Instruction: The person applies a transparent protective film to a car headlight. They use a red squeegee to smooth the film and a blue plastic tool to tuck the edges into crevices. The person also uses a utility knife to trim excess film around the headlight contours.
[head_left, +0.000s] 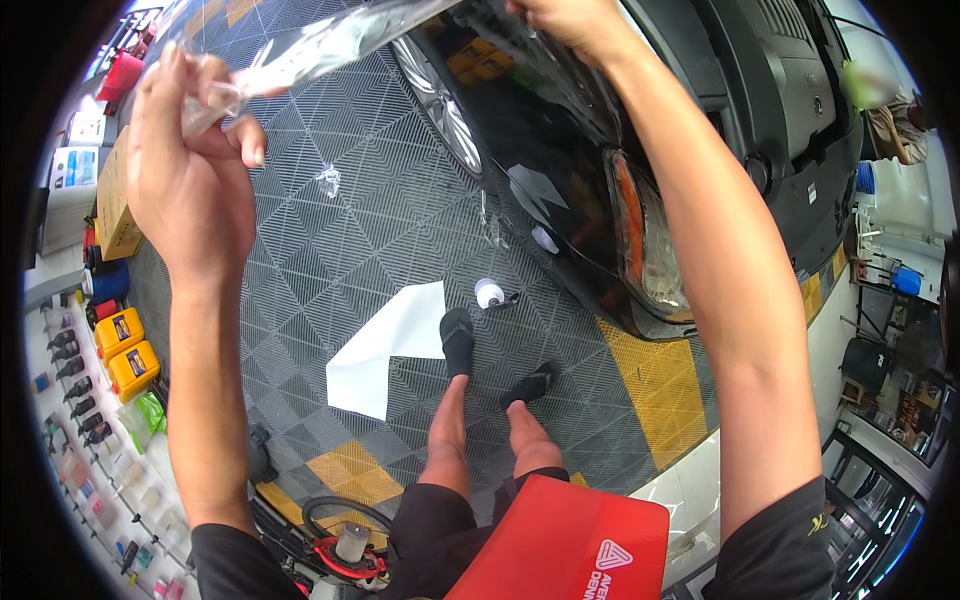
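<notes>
My left hand (195,160) is raised at the upper left, its fingers closed on one end of a clear plastic film (330,50). The crumpled film stretches up and right, leaving the picture at the top edge. At the top, my right hand (570,25) has its fingers curled in a pinch by the film's far side, above the black front fender (560,190) of a car. The fingertips there are partly cut off by the edge. Glossy, wrinkled reflections show below this hand. The car's headlight (650,240) with its orange strip lies under my right forearm.
On the grey tiled floor (330,260) lie a white sheet (385,350), a small white bottle (489,294) and a scrap of clear film (328,180). A red bag (570,540) hangs before me. Yellow jugs (133,370) and shelves of bottles line the left; another person (895,130) stands far right.
</notes>
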